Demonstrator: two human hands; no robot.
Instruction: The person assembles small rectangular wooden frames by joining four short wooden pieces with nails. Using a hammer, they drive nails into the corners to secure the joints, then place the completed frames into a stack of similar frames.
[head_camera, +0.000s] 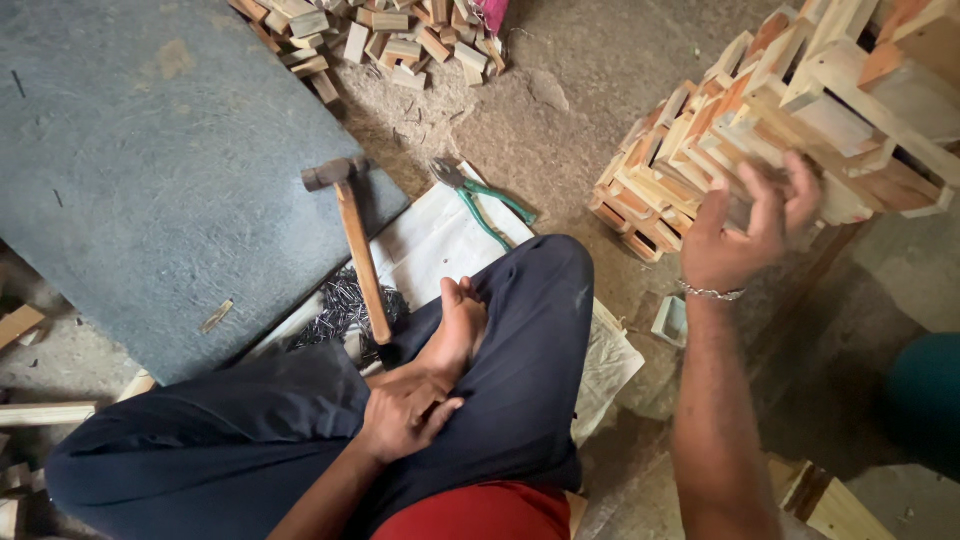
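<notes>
I sit cross-legged on the floor in dark trousers. My right hand (752, 222) is raised with fingers spread against a stack of small wooden frames (760, 130) at the upper right; it grips nothing that I can see. My left hand (405, 410) rests in my lap on my leg, fingers loosely curled, beside my bare foot (458, 325). It holds nothing. A hammer with a wooden handle (358, 245) lies on the floor just beyond my knee, its head on the edge of a grey mat (150, 170).
Green-handled pliers (485, 200) lie on white sheeting (430, 240). A pile of dark nails (345, 305) sits by the hammer handle. Several short wood blocks (390, 40) are heaped at the top. Loose wood strips (45, 412) lie at the left.
</notes>
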